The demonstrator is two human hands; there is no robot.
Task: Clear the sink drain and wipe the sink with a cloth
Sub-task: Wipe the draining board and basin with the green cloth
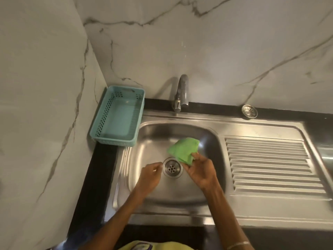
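A steel sink fills the middle of the view, with its round drain open and bare at the bottom. My right hand sits just right of the drain and grips a crumpled green cloth, which spreads up over the basin floor. My left hand hovers just left of the drain, fingers loosely curled and slightly blurred, with nothing visible in it. The drain's metal strainer lies out on the black counter ledge at the back right.
A teal plastic basket stands at the sink's left back corner. The tap rises behind the basin. A ribbed steel drainboard extends to the right. Marble walls close in at the left and back.
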